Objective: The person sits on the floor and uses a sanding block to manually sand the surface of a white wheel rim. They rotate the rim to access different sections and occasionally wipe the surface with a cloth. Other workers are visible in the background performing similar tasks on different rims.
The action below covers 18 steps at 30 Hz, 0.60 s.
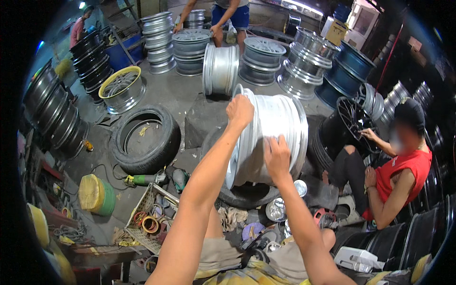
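A silver wheel rim stands on its edge before me, resting on a black tire. My left hand is closed over the upper left flange of this rim. Lower down, my right hand lies against the barrel, its fingers stretched up along the metal and slightly apart. I see nothing held in the right hand. The rim's spoke face is turned to the left, mostly hidden by my left arm.
Stacked rims line the back, where a person in blue shorts handles one. At right, a seated person in red touches a black rim. Left lie a loose tire, green angle grinder, bucket and crate.
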Each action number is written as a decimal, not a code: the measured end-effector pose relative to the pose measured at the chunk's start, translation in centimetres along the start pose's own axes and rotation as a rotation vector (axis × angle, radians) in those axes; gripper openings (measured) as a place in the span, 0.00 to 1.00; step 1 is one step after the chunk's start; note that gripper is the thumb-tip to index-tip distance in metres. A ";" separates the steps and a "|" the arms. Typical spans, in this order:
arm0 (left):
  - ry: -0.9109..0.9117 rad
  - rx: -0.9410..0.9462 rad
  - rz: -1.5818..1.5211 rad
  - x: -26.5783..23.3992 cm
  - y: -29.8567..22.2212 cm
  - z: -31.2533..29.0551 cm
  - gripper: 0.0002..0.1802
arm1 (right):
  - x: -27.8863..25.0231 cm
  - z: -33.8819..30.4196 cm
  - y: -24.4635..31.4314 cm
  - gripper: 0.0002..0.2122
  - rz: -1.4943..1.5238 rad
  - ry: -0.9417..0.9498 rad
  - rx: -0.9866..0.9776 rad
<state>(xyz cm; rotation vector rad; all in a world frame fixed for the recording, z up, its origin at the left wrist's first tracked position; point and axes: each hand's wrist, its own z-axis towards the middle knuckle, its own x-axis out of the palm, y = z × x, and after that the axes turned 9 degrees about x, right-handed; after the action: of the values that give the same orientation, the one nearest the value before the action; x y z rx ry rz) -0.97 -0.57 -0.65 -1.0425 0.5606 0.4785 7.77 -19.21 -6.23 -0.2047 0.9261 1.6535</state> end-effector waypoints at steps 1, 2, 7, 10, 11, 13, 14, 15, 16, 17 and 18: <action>0.029 -0.022 -0.003 0.2 -0.1 0.1 0.25 | 0.4 1.8 0.1 0.04 -0.029 0.019 0.007; 0.030 -0.025 -0.011 0.2 -0.1 0.0 0.25 | 1.0 3.8 0.3 0.04 -0.048 0.038 0.003; 0.007 -0.045 -0.016 -0.4 0.5 0.1 0.24 | 0.3 2.3 1.3 0.05 -0.043 0.105 0.023; -0.001 -0.034 -0.048 0.2 -0.1 0.2 0.24 | 0.2 3.6 0.8 0.05 -0.119 0.094 -0.008; 0.027 -0.041 -0.056 0.2 -0.2 0.0 0.25 | 0.6 4.9 0.8 0.05 -0.125 0.091 -0.009; 0.035 -0.029 -0.070 -0.1 -0.4 0.0 0.25 | 1.5 6.7 0.6 0.05 -0.145 0.066 -0.024; 0.039 -0.023 -0.077 -0.1 -0.6 -0.2 0.25 | 1.3 6.6 0.4 0.05 -0.159 0.075 -0.012; 0.007 -0.037 -0.053 -0.5 0.8 0.1 0.24 | 1.7 5.7 1.0 0.05 -0.097 0.090 -0.031; -0.006 -0.038 -0.049 -0.7 0.9 0.1 0.23 | 0.9 3.9 0.8 0.05 -0.057 0.105 -0.046; -0.013 -0.038 -0.050 -0.4 0.5 0.0 0.22 | 0.3 3.0 0.5 0.05 -0.024 0.122 -0.057; -0.003 -0.031 -0.061 0.3 -0.3 -0.3 0.20 | -0.3 3.7 0.0 0.05 -0.068 0.131 -0.077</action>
<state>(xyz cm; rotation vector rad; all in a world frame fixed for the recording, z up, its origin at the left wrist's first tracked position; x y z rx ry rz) -0.69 -0.95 -0.77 -1.0856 0.5191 0.4361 9.04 -16.99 -3.60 -0.3969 0.9436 1.6293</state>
